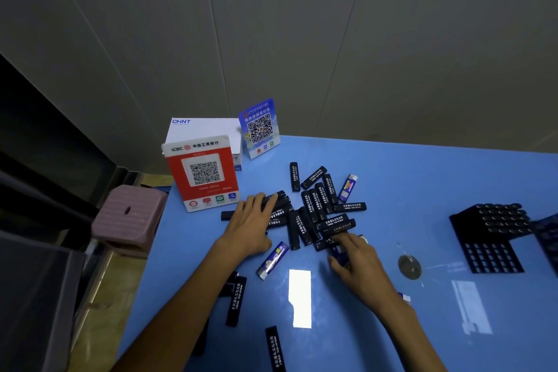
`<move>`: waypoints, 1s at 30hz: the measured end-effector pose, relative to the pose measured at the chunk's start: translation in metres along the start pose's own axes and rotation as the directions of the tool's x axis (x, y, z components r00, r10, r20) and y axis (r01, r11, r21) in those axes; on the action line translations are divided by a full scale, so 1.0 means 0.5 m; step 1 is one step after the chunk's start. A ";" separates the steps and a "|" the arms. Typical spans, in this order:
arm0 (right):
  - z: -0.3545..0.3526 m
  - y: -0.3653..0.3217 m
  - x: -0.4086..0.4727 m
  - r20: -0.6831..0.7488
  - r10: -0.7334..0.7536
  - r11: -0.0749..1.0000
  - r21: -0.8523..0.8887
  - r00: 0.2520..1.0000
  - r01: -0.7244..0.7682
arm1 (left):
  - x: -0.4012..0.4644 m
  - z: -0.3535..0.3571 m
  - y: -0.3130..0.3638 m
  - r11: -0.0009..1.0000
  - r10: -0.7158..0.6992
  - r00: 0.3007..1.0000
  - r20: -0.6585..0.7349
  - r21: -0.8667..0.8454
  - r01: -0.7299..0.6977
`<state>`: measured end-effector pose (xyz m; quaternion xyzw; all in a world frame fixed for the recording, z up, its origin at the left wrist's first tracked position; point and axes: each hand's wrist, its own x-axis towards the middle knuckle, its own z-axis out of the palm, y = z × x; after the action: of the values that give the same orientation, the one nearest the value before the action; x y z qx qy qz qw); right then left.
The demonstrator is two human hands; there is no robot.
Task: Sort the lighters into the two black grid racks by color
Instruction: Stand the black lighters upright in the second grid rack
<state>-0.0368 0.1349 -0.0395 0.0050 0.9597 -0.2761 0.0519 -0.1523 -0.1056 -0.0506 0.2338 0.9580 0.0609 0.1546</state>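
A pile of several black lighters (pixel 314 211) lies on the blue table (pixel 422 178). My left hand (pixel 252 222) rests flat on the pile's left side, fingers straight over black lighters. My right hand (pixel 353 257) grips a blue lighter (pixel 339 252) at the pile's near right edge, mostly hidden under the fingers. Another blue lighter (pixel 273 260) lies between my hands, and a third (pixel 347 187) lies at the pile's far right. A black grid rack (pixel 486 257) at the right holds several black lighters in its far rows. A second rack (pixel 548 235) shows at the right edge.
A red-and-white QR stand (pixel 203 174) and a white box (pixel 202 130) stand at the table's back left, with a blue QR stand (pixel 259 128) beside them. More black lighters (pixel 235 300) lie near the front. A pink stool (pixel 131 216) is left of the table.
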 end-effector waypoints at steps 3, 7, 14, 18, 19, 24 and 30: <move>-0.003 0.004 -0.004 -0.010 0.004 1.000 0.001 1.000 -0.004 | 0.011 0.001 0.003 1.000 0.012 1.000 0.010 -0.028 -0.012; -0.006 0.009 -0.007 -0.020 0.022 1.000 -0.006 1.000 -0.022 | 0.033 -0.012 0.004 0.998 0.051 0.998 0.025 0.022 -0.051; 0.000 0.011 -0.011 -0.011 0.029 1.000 0.001 1.000 -0.029 | 0.041 0.006 0.038 0.999 0.050 0.998 -0.049 0.013 -0.049; -0.001 0.012 -0.010 -0.011 0.036 0.999 0.001 0.999 -0.036 | 0.044 0.006 0.041 0.999 0.032 0.998 -0.051 -0.006 -0.033; -0.002 0.011 -0.010 -0.010 0.038 0.999 0.002 0.999 -0.038 | 0.045 0.006 0.040 0.999 0.032 0.998 -0.053 -0.004 -0.032; -0.007 0.012 -0.012 0.002 0.046 0.999 0.006 0.999 -0.046 | 0.047 0.005 0.044 1.000 0.030 0.996 -0.088 -0.002 -0.031; -0.012 0.016 -0.015 -0.006 0.025 1.000 0.005 1.000 -0.025 | 0.029 -0.020 0.034 0.999 0.032 0.987 -0.157 -0.019 -0.036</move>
<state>-0.0295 0.1451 -0.0377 0.0179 0.9591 -0.2778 0.0524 -0.1605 -0.0842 -0.0417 0.2428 0.9623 0.0924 0.0802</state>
